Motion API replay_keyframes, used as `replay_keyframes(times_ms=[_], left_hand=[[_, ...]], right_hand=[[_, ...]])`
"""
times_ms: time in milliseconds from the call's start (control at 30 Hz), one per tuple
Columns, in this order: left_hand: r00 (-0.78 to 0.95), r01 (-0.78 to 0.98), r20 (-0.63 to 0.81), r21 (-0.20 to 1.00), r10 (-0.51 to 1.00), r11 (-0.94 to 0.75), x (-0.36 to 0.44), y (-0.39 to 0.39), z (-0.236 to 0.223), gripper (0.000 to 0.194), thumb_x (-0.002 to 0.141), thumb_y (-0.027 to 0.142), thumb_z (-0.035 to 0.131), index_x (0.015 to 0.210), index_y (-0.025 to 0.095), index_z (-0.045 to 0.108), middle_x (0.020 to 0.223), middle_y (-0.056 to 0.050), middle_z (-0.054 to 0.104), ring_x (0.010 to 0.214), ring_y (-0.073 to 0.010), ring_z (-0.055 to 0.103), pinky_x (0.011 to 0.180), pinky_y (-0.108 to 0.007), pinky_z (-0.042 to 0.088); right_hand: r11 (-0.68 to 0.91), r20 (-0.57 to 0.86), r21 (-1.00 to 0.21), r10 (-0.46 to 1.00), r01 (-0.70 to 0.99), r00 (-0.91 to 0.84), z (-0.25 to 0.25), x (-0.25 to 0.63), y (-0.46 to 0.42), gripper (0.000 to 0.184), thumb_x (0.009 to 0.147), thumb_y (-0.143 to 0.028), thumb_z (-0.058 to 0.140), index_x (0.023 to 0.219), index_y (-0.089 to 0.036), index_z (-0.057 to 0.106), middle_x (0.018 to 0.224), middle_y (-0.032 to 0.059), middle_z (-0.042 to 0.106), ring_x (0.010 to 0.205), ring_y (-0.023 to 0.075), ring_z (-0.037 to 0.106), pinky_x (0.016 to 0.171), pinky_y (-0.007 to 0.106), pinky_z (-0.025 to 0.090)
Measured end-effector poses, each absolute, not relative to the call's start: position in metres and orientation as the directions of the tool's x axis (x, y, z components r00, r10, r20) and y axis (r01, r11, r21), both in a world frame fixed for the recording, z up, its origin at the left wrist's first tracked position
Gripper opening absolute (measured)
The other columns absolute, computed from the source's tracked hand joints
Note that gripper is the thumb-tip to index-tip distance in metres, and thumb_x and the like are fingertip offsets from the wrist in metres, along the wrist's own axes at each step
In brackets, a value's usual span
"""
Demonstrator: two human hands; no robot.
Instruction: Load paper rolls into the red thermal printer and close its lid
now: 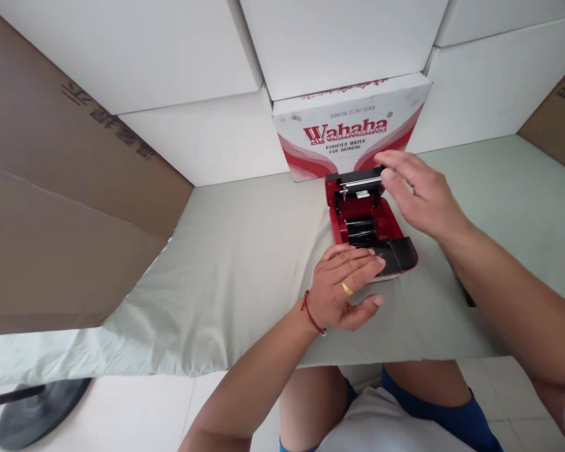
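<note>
A small red device with a raised lid sits on the cloth-covered table, black inside with a metal bar under the lid. My left hand, wearing a gold ring and a red wrist string, rests at its near end, fingers extended and touching the dark front panel, holding nothing. My right hand hovers at the lid's right edge, fingers together and slightly curled, fingertips touching the raised lid.
A red and white "Wahaha" carton stands right behind the device. White boxes are stacked along the back. Brown cardboard walls in the left, more at the far right. A dark round stand base lies on the floor.
</note>
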State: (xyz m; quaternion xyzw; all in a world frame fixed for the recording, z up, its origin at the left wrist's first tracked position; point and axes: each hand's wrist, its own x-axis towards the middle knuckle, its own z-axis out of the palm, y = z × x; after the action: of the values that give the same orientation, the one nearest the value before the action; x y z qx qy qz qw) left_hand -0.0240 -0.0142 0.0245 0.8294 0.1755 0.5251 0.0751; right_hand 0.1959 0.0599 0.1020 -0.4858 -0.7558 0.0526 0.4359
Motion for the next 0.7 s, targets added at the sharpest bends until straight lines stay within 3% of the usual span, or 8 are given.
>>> replay_keyframes(times_ms=[100,233,333,400,467,567,700], left_hand=[[0.375,0.173,0.853,0.319,0.362,-0.932,-0.026,-0.014,0.024,0.057,0.102,0.048,0.063,0.15,0.019,0.061,0.109,-0.011,0.086,0.111,-0.0257,0.083,0.105,-0.042,0.057],[0.175,0.214,0.894,0.374,0.412,-0.902,-0.032,-0.011,0.017,0.062,0.103,0.062,0.055,0.155,0.029,0.058,0.133,-0.011,0.081,0.132,-0.0312,0.074,0.114,-0.05,0.053],[0.015,0.195,0.796,0.591,0.605,-0.783,-0.038,-0.005,0.013,0.055,0.109,0.06,0.047,0.156,0.033,0.056,0.14,-0.009,0.078,0.141,-0.0311,0.069,0.126,-0.056,0.042],[0.014,0.142,0.673,0.731,0.739,-0.668,-0.041,0.0,0.012,0.052,0.114,0.054,0.039,0.157,0.031,0.055,0.129,-0.009,0.083,0.136,-0.0286,0.072,0.128,-0.056,0.038],[0.035,0.144,0.608,0.783,0.793,-0.606,-0.043,0.004,0.012,0.049,0.116,0.05,0.035,0.15,0.029,0.063,0.116,-0.007,0.086,0.129,-0.0269,0.075,0.129,-0.055,0.036],[0.043,0.211,0.623,0.759,0.781,-0.617,-0.043,0.008,0.012,0.04,0.113,0.049,0.045,0.132,0.027,0.074,0.109,-0.007,0.086,0.118,-0.0275,0.077,0.122,-0.054,0.041],[0.068,0.115,0.581,0.803,0.811,-0.585,-0.041,0.011,0.005,0.04,0.101,0.044,0.073,0.138,0.03,0.068,0.114,-0.006,0.082,0.117,-0.0263,0.075,0.114,-0.048,0.048]], right_hand=[[0.579,0.647,-0.521,0.747,0.628,-0.153,0.09,0.198,0.046,0.034,0.113,-0.039,0.053,0.132,-0.028,0.078,0.139,0.0068,0.079,0.132,0.0263,0.073,0.117,0.047,0.055],[0.665,0.68,-0.5,0.698,0.554,-0.224,0.074,0.211,0.013,0.029,0.111,-0.026,0.055,0.118,-0.028,0.083,0.119,0.0037,0.086,0.117,0.0229,0.08,0.116,0.045,0.056],[0.725,0.682,-0.516,0.67,0.457,-0.292,0.058,0.22,0.0,0.029,0.109,-0.017,0.057,0.114,-0.027,0.084,0.116,0.0041,0.087,0.118,0.0226,0.081,0.113,0.044,0.06],[0.73,0.688,-0.546,0.671,0.412,-0.278,0.049,0.222,-0.001,0.031,0.108,-0.014,0.057,0.116,-0.025,0.084,0.118,0.0053,0.087,0.12,0.0227,0.08,0.108,0.043,0.063],[0.727,0.696,-0.562,0.673,0.394,-0.249,0.045,0.223,-0.001,0.031,0.108,-0.013,0.057,0.115,-0.025,0.084,0.116,0.0056,0.087,0.118,0.0225,0.081,0.107,0.043,0.063],[0.716,0.698,-0.582,0.683,0.386,-0.216,0.046,0.221,0.001,0.03,0.107,-0.013,0.057,0.11,-0.025,0.085,0.111,0.005,0.087,0.114,0.0217,0.082,0.104,0.041,0.064],[0.71,0.688,-0.581,0.69,0.398,-0.225,0.049,0.217,-0.004,0.027,0.108,-0.017,0.057,0.115,-0.024,0.082,0.112,0.0068,0.087,0.114,0.0228,0.08,0.104,0.043,0.063]])
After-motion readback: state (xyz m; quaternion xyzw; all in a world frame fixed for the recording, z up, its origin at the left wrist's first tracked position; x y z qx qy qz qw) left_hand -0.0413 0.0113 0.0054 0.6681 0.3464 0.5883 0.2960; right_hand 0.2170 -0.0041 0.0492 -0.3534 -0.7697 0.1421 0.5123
